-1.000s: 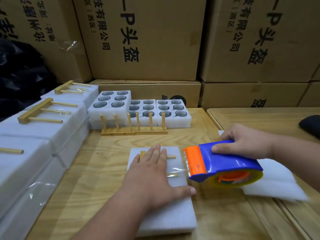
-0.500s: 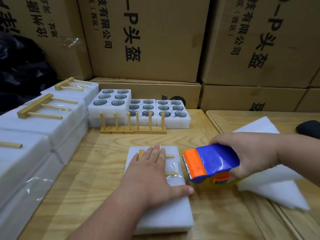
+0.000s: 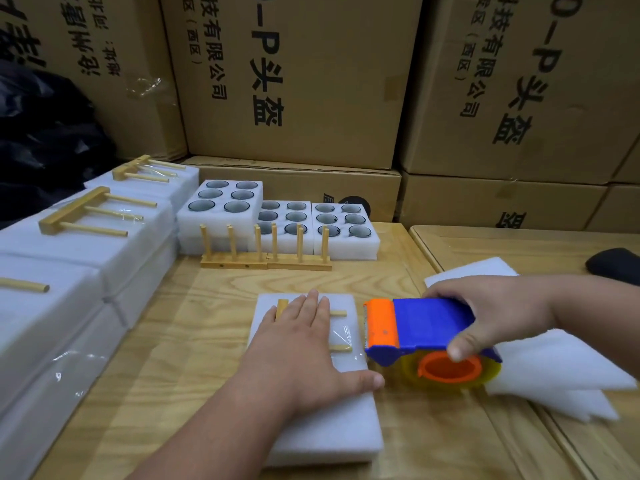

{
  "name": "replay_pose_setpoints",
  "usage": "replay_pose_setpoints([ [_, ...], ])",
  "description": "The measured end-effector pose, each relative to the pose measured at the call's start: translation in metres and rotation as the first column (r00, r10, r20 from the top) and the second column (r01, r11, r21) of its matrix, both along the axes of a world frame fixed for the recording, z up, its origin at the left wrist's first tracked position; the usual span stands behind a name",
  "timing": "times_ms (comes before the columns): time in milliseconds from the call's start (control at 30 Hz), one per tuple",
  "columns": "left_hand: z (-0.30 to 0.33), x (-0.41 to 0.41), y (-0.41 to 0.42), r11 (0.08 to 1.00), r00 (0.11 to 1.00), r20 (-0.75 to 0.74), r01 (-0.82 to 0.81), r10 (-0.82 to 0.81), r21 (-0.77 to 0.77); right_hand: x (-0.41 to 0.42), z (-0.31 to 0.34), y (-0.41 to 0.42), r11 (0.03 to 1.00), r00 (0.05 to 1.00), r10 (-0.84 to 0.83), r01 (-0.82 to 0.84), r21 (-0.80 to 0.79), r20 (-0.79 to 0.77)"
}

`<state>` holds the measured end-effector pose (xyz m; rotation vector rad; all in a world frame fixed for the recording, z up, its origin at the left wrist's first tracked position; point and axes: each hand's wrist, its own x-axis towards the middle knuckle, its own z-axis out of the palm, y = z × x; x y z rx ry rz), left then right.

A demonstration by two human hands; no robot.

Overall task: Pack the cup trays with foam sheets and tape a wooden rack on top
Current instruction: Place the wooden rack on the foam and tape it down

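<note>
A white foam-covered pack [image 3: 322,427] lies in front of me on the wooden table [image 3: 194,341]. My left hand [image 3: 301,344] presses flat on a wooden rack [image 3: 341,348] lying on the pack; clear tape crosses the rack's pegs. Just right of the pack, my right hand [image 3: 491,313] grips a blue and orange tape dispenser [image 3: 419,330], its orange blade end close to the pack's right edge. Loose foam sheets [image 3: 554,372] lie under and behind the dispenser.
Three open cup trays [image 3: 287,220] stand at the back with two upright wooden racks [image 3: 266,261] in front. Finished taped packs [image 3: 86,258] are stacked along the left. Cardboard boxes [image 3: 294,81] wall off the back. A dark object [image 3: 616,265] sits far right.
The dispenser dipped and tilted down beside the pack, then came back level at the pack's right edge. My left hand has stayed pressed on the rack.
</note>
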<state>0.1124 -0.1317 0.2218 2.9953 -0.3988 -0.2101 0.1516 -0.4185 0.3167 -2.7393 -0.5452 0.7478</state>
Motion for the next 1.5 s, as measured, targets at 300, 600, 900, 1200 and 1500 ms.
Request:
replay_pose_setpoints([
  [300,0.005,0.000,-0.003,1.000,1.000,-0.026,-0.016,0.016,0.009,0.022,-0.019,0.024,0.981,0.978,-0.193,0.190,0.045,0.077],
  [600,0.008,-0.003,-0.002,1.000,1.000,-0.010,0.020,-0.020,-0.008,0.011,-0.001,0.002,0.978,0.981,-0.178,0.169,0.123,0.072],
  [900,0.010,-0.006,0.000,0.998,0.999,0.016,0.035,-0.034,-0.057,0.014,0.010,-0.011,0.986,0.968,-0.169,0.164,0.040,0.185],
  [1200,0.008,-0.007,-0.003,0.999,0.998,0.042,0.047,-0.046,-0.017,0.015,0.008,0.000,0.967,0.959,-0.136,0.184,-0.178,0.250],
  [1500,0.010,-0.007,-0.004,0.999,0.998,0.054,0.037,-0.038,0.025,0.020,0.008,0.092,0.742,0.905,0.225,0.081,-0.665,0.360],
])
